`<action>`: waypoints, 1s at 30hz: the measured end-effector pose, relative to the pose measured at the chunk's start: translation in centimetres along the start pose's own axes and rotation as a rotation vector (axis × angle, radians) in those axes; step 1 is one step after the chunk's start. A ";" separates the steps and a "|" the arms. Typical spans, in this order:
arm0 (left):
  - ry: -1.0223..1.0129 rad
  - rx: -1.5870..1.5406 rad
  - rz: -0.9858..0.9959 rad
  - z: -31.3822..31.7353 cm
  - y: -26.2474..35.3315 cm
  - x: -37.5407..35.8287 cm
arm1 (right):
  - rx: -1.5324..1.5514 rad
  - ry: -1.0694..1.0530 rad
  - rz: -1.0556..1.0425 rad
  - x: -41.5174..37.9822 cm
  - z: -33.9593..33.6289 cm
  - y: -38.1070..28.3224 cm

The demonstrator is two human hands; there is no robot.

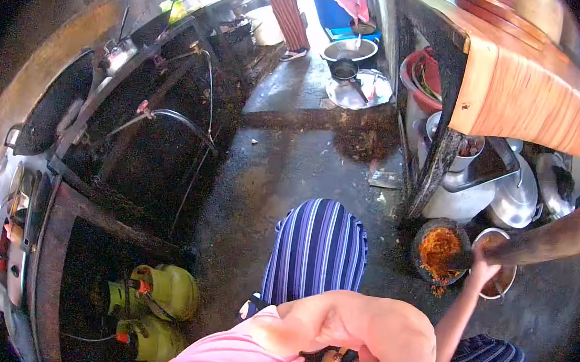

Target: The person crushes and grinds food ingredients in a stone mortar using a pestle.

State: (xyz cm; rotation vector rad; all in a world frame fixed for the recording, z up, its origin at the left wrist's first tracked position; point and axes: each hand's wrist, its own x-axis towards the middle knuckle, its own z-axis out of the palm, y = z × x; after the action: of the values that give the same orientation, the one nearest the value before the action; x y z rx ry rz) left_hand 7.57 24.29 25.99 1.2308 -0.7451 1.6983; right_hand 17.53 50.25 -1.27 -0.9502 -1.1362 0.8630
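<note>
My right hand [485,270] is wrapped round a thick, dark wooden pestle [540,243] that slants up to the right. Its lower end rests in a round stone mortar [420,265] holding orange-red mash [440,249]; some mash lies on the floor just below the rim. Right beside the mortar, partly behind my right hand and the pestle, stands a metal bowl [506,285] with reddish-brown contents and a utensil. A bare bent arm crosses the bottom of the view, but I cannot make out my left hand. Blue striped cloth covers my knees.
Metal pots [515,190] stand under a table with an orange-brown cover [525,91]. Green gas cylinders [173,293] are at the lower left, below a stove counter. Basins [351,48] lie on the floor ahead, near a standing person's legs.
</note>
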 end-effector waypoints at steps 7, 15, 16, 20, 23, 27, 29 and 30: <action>-0.117 -0.070 -0.019 -1.8 -0.2 0.3 | 0.104 -0.102 0.056 -1.2 -0.6 2.6; 0.143 -0.146 -0.010 0.3 0.1 0.3 | -0.173 -0.102 -0.010 -1.6 0.5 2.0; 0.100 -0.164 -0.008 0.2 0.0 0.2 | -0.096 -0.143 -0.017 -2.6 -0.7 7.2; 0.018 -0.152 0.008 -0.5 0.2 0.6 | 0.177 -0.105 0.136 -2.2 -0.5 5.5; 0.055 -0.141 0.012 -0.6 0.2 0.0 | 0.120 -0.185 0.024 -0.3 0.6 -4.0; 0.033 -0.203 -0.027 -0.8 0.1 -0.1 | 0.095 -0.203 0.087 -0.1 0.5 -1.9; 0.074 -0.201 -0.054 -0.1 0.0 -0.1 | 0.133 -0.227 0.223 -2.5 0.8 2.5; 0.078 -0.195 -0.054 0.2 0.0 -0.1 | 0.175 -0.226 0.233 -3.3 -0.1 5.0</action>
State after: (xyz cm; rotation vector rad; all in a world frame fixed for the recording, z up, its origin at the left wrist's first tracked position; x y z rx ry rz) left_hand 7.68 24.05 25.93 1.0357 -0.8031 1.5802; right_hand 16.58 48.98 -7.08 -0.8652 -1.1329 1.2637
